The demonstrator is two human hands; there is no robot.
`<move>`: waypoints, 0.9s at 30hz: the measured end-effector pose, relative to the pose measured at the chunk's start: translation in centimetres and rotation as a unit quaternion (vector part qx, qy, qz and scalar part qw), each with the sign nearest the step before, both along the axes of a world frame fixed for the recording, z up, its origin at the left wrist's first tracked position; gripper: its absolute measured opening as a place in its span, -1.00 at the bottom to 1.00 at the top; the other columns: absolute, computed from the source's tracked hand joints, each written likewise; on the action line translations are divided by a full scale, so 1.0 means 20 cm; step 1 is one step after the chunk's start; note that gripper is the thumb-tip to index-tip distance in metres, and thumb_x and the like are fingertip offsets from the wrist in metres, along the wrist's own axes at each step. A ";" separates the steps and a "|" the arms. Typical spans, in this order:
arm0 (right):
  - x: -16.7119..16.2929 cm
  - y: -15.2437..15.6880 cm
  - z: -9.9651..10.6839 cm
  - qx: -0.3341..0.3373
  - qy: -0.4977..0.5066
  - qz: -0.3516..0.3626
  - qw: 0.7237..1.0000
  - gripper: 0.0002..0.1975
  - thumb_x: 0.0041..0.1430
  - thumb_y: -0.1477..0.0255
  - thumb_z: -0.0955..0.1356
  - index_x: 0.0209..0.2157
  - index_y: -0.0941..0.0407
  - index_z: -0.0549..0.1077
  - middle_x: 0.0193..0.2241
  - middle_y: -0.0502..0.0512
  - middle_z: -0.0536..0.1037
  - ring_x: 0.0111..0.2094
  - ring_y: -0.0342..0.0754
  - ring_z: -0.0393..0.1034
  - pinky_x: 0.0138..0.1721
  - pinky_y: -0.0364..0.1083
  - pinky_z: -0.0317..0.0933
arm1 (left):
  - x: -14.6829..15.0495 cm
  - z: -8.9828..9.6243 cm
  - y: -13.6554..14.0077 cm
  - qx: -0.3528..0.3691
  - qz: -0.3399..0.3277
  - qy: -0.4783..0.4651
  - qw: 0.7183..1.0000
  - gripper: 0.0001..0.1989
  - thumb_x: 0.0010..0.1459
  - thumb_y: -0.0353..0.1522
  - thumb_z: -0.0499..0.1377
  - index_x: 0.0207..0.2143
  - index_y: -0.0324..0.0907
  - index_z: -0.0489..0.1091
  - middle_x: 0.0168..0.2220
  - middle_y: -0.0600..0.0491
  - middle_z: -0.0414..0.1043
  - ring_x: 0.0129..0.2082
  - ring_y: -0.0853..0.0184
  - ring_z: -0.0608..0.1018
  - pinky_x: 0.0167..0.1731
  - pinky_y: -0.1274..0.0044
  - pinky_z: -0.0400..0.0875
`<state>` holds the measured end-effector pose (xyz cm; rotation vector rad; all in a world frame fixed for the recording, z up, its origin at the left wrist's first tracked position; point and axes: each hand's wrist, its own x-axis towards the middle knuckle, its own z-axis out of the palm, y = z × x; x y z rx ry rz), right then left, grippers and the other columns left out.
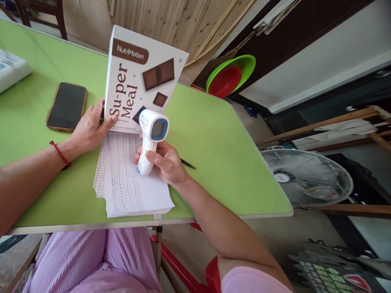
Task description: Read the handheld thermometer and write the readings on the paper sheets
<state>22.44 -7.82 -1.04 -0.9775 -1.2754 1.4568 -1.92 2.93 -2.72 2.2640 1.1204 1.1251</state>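
Clasps the white NutriMotion box (131, 81) at the far end of the paper stack (137, 197) with the left hand (91, 127), thumb on its front, remaining fingers mostly hidden. Grips a white-and-blue thermometer (150, 140) over the paper stack with the right hand (169, 165), fingers wrapped around its handle. Has a phone (66, 106) left of the stack, a pen (188, 163) right of it.

Phone (66, 106), papers (137, 199), pen (188, 163), far-left box (12, 70) on green table (222, 162)
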 end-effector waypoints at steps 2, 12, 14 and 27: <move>0.00 0.00 0.00 -0.002 0.008 -0.001 1.000 -0.48 0.05 0.02 0.62 -0.18 0.07 0.49 -0.35 0.00 0.59 -0.34 -0.05 0.58 -0.26 0.04 0.54 | 0.00 0.00 0.00 0.001 0.003 0.004 1.000 -0.24 0.45 0.29 -0.12 0.22 -0.07 0.41 -0.01 -0.19 0.55 -0.03 -0.13 0.56 -0.03 0.07 0.55; 0.00 0.00 0.01 -0.018 0.035 0.010 0.999 -0.39 0.02 0.00 0.62 -0.05 0.04 0.45 -0.32 -0.01 0.57 -0.39 -0.08 0.52 -0.26 0.07 0.58 | 0.01 0.03 -0.02 -0.014 0.010 0.007 1.000 -0.18 0.41 0.35 -0.14 0.18 -0.10 0.42 -0.05 -0.18 0.56 -0.08 -0.13 0.59 -0.11 0.08 0.57; 0.00 -0.01 0.02 -0.021 0.036 0.004 0.999 -0.37 0.01 -0.02 0.63 -0.06 0.04 0.45 -0.33 -0.01 0.58 -0.39 -0.08 0.51 -0.27 0.07 0.58 | 0.01 0.03 -0.02 -0.017 0.009 0.003 1.000 -0.20 0.41 0.35 -0.12 0.15 -0.09 0.43 -0.09 -0.16 0.56 -0.11 -0.11 0.59 -0.13 0.08 0.57; 0.01 0.00 0.00 -0.021 0.011 -0.004 1.000 -0.39 -0.05 -0.04 0.65 -0.15 0.04 0.47 -0.35 -0.01 0.57 -0.36 -0.06 0.51 -0.29 0.04 0.52 | 0.02 0.04 -0.02 -0.033 0.013 0.007 0.999 -0.10 0.34 0.41 -0.15 0.17 -0.13 0.42 -0.11 -0.20 0.54 -0.13 -0.14 0.57 -0.16 0.08 0.50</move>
